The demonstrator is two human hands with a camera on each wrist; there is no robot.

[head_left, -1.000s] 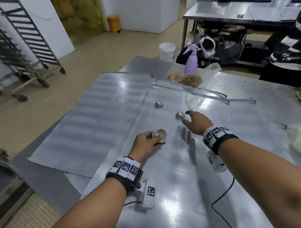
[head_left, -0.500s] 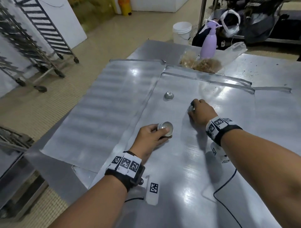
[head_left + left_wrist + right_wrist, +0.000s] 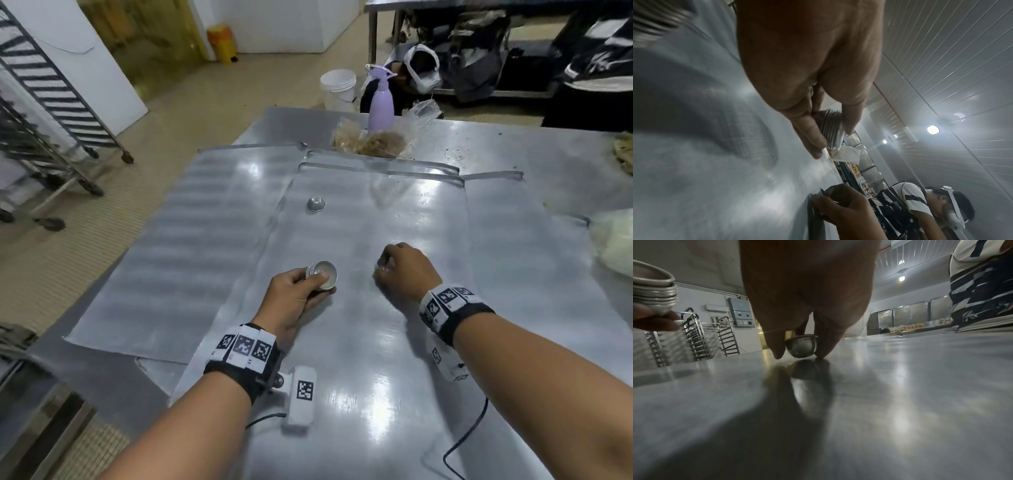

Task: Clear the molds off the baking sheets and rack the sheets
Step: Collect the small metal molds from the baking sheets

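Head view, left to right: your left hand (image 3: 297,295) grips the stack of molds (image 3: 322,274) just above the baking sheet (image 3: 394,359), as it did a second ago. One lone mold (image 3: 315,204) sits farther back on that sheet. Your right hand (image 3: 404,270), which was only reaching a second ago, now pinches a mold (image 3: 802,345) between fingertips (barely off the surface). That leaves one to collect before you can rack this sheet, I judge.
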